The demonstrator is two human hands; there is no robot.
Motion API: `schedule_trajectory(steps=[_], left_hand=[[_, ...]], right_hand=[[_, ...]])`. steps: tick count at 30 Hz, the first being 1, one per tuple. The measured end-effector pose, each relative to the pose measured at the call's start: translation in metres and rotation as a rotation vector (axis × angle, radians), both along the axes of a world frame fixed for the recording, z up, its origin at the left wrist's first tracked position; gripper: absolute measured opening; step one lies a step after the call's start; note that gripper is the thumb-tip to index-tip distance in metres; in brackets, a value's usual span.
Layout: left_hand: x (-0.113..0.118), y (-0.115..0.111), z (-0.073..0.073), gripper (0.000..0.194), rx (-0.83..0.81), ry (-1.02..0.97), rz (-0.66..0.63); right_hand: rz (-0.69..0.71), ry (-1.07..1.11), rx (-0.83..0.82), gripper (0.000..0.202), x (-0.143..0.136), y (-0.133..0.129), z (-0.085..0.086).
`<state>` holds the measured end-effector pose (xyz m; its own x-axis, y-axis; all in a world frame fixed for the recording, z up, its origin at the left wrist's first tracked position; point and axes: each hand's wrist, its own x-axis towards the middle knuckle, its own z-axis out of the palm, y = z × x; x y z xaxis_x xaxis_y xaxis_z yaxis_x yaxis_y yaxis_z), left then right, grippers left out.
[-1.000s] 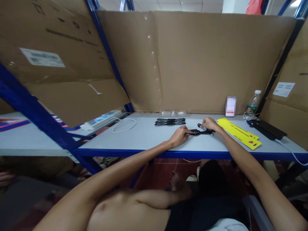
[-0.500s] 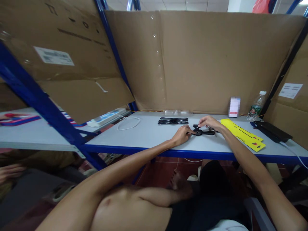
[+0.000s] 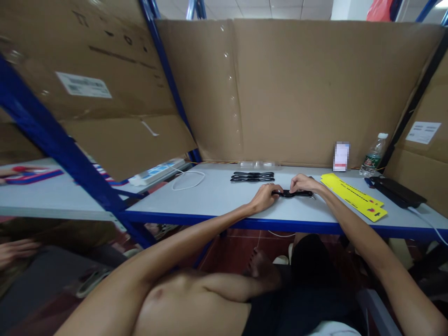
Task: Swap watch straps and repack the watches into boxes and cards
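Observation:
A slim black tool-like object (image 3: pixel 303 193) lies lengthwise on the grey tabletop, its exact kind too small to make out. My left hand (image 3: pixel 265 198) is closed on its left end, thumb and fingertips together. Over its middle, my right hand (image 3: pixel 301 183) has bent fingers pinching or pressing it from above. A small metallic bit shows at the object's right end. Just behind my left hand, several similar black pieces (image 3: pixel 252 177) lie in a neat row. To the right of my right hand are overlapping yellow printed cards (image 3: pixel 353 197).
A phone (image 3: pixel 341 156) and a water bottle (image 3: pixel 371 156) stand at the back right, near a black case (image 3: pixel 399 191) with a white cable. A power strip (image 3: pixel 159 171) lies at left. Cardboard panels (image 3: pixel 301 88) wall the table. Another person's hand (image 3: pixel 17 252) shows at far left.
The raised black flap-like part on the object has gone down flat. My right hand has come lower and slightly left onto the object; my left hand keeps its hold on the left end.

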<state>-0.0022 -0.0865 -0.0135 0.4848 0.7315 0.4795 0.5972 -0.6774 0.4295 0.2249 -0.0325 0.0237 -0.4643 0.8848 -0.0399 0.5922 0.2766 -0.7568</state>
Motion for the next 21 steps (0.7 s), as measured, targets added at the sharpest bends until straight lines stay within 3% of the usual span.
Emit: schedule_trajectory(steps=[6,12,16,21], left_hand=[[0.0,0.003,-0.003,0.043,0.017,0.04,-0.019],[0.001,0.006,-0.007,0.045,0.035,0.057,-0.011],[0.001,0.005,-0.008,0.044,0.042,0.071,-0.004],[0.0,0.005,-0.007,0.043,0.04,0.079,0.002]], right_hand=[[0.022,-0.064,0.031,0.015,0.004,0.0,0.005],[0.22,-0.183,0.129,0.053,0.01,-0.004,0.015],[0.245,-0.302,0.23,0.045,0.005,-0.005,0.013],[0.247,-0.299,0.239,0.045,0.003,-0.005,0.011]])
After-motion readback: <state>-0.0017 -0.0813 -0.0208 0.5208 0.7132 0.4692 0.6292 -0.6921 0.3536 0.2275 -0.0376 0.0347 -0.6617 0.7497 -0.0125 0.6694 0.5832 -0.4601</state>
